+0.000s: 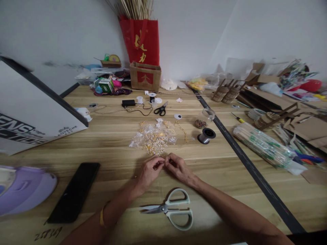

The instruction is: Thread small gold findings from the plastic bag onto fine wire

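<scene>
My left hand (152, 169) and my right hand (178, 167) meet fingertip to fingertip over the wooden table. Both are closed in a pinch; whatever sits between the fingers is too small to make out. A thin thread or wire seems to hang below my left hand. Just beyond the fingers lies a pile of gold and silver beads and findings (155, 143), partly on clear plastic bags (138, 139). Nearer to me, a pair of scissors (163, 208) with pale green handles rests with its blades pointing left, slightly apart.
Right of the pile are a gold chain (182, 131), a wire spool (205, 136) and a jar of beads (204, 119). Black scissors (160, 109) lie behind. A black phone (75, 192) is at left, wrapped sticks (263, 146) at right, and a white box (33, 112) stands far left.
</scene>
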A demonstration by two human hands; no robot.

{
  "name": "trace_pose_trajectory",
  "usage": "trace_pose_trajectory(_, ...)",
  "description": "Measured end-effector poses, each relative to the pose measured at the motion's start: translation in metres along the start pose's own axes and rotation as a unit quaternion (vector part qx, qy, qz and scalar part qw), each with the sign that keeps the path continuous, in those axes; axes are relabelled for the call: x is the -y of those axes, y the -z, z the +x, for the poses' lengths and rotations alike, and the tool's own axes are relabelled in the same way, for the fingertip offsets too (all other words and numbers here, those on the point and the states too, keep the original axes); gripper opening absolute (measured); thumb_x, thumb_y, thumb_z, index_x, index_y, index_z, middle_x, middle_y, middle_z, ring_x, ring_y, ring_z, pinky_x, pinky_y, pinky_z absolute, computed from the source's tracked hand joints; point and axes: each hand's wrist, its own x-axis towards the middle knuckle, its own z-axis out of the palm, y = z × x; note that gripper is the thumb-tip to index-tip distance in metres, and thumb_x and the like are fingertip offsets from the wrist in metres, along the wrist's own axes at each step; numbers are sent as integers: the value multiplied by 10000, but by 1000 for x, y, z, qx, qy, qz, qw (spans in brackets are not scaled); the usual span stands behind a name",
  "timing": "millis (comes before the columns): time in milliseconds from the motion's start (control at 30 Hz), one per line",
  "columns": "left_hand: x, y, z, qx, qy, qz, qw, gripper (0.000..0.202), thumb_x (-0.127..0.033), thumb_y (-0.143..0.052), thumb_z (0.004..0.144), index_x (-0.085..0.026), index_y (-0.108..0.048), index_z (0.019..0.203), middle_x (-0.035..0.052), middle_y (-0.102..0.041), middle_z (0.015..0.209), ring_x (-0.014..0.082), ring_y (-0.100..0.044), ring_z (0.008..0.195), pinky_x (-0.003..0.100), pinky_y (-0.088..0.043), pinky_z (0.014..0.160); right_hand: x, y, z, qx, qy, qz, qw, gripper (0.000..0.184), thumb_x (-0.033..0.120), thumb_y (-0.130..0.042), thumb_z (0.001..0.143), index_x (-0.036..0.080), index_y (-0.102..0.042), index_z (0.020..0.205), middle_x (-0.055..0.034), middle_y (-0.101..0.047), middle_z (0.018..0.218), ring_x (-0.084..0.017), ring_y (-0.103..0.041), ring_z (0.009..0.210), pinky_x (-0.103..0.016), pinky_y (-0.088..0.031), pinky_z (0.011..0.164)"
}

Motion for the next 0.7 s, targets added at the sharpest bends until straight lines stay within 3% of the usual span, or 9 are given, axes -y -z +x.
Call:
trace_pose_trajectory(300, -6, 6, 0, 18, -81, 97, 992, 147, -118, -523, 838, -167, -661, 834, 64, -673, 805, 160, -622, 739, 253, -494, 689, 1, 1, 1, 2, 1, 4, 1000, 195, 323, -497, 880, 165, -523, 769, 16, -501, 686, -103, -442, 619, -213, -335, 565)
trace_pose_trajectory(500, -4, 6, -1, -7, -159, 153, 975, 160, -131, -484, 879, -155, -634, 826, 46, -645, 769, 140, -608, 706, 244, -508, 659, 2, 2, 1, 12, -5, 18, 1000, 219, 352, -505, 880, 165, -519, 767, 17, -489, 696, -103, -440, 627, -216, -331, 575)
trace_pose_trajectory(700, -2, 5, -1, -4, -179, 179, 967, 193, -131, -458, 893, -156, -619, 788, 42, -632, 743, 132, -600, 677, 235, -508, 639, 3, 3, 1, 15, -1, 7, 1000, 213, 344, -501, 885, 167, -518, 767, 16, -485, 696, -102, -434, 623, -218, -320, 564)
